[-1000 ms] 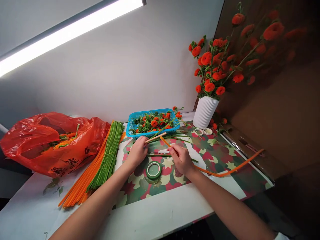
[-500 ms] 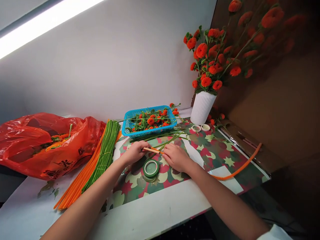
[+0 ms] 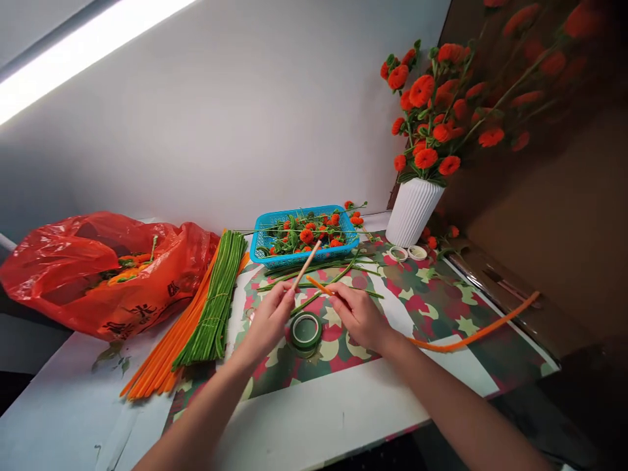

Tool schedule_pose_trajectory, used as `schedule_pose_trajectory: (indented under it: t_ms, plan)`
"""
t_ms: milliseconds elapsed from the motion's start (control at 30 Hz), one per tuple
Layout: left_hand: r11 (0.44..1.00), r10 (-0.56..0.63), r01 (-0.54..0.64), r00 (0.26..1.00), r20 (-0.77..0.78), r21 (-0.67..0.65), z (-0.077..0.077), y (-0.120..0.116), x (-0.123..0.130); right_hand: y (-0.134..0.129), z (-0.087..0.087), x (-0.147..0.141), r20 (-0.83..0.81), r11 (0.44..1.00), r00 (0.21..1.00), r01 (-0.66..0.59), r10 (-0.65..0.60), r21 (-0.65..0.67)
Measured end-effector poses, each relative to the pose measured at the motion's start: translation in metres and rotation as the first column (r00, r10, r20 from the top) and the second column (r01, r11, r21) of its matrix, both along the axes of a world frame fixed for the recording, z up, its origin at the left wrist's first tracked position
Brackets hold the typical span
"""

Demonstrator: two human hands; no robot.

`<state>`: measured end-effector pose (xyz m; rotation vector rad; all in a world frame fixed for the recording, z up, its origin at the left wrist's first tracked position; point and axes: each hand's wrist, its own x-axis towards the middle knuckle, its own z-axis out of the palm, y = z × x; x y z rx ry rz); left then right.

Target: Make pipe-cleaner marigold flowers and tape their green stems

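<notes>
My left hand (image 3: 272,314) is closed around the lower end of a thin wooden stick (image 3: 307,264), which points up and away. My right hand (image 3: 360,313) pinches an orange pipe cleaner (image 3: 475,336) near its end. A short tip sticks out toward the stick, apart from it, while the long part trails out under my right forearm to the right. Between and below my hands lies a roll of green tape (image 3: 318,339) on the patterned mat (image 3: 338,363). Loose green stems (image 3: 307,302) lie just beyond my hands.
A blue basket (image 3: 255,243) of small orange flowers stands behind. To the left lie a green pipe cleaner bundle (image 3: 216,301), orange pipe cleaners (image 3: 159,356) and a red plastic bag (image 3: 49,275). A white vase (image 3: 415,210) of orange flowers stands back right, near two small tape rolls (image 3: 417,252).
The stick has swung from nearly level, beside the pipe cleaner's end, to pointing upward. My hands have drawn apart at the tips, and the whole view has shifted slightly.
</notes>
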<state>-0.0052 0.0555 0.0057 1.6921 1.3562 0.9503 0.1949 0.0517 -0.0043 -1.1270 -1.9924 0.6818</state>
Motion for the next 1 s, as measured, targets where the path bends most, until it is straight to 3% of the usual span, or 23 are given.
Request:
schedule_pose_trajectory:
  t_ms: [67,133,233,700,867,1000]
  plan:
    - [0.996,-0.002,0.010,0.996,0.094,-0.085,-0.003,-0.013,0.006,-0.006,0.003,-0.004,-0.026,0.998,0.999,-0.044,0.043,-0.051]
    - [0.967,0.035,0.057,0.936,0.352,-0.248,-0.004,-0.021,0.010,-0.010,0.003,-0.008,-0.006,0.995,0.997,-0.071,0.071,-0.076]
    - [0.944,0.101,0.081,0.851,0.515,-0.320,-0.005,-0.025,0.010,-0.011,0.000,-0.012,0.034,0.992,0.996,-0.075,0.079,-0.105]
    - [0.959,0.113,0.060,0.818,0.564,-0.278,-0.008,-0.028,0.009,-0.012,-0.004,-0.013,-0.026,0.969,0.990,-0.139,0.137,-0.204]
    - [0.955,0.067,0.136,0.766,0.640,-0.263,-0.010,-0.028,0.007,-0.003,0.004,-0.002,-0.163,0.874,0.951,-0.305,0.261,-0.379]
    - [0.923,-0.110,0.302,0.802,0.588,-0.240,-0.013,-0.029,0.001,0.007,0.012,0.013,-0.172,0.832,0.949,-0.315,0.265,-0.457]
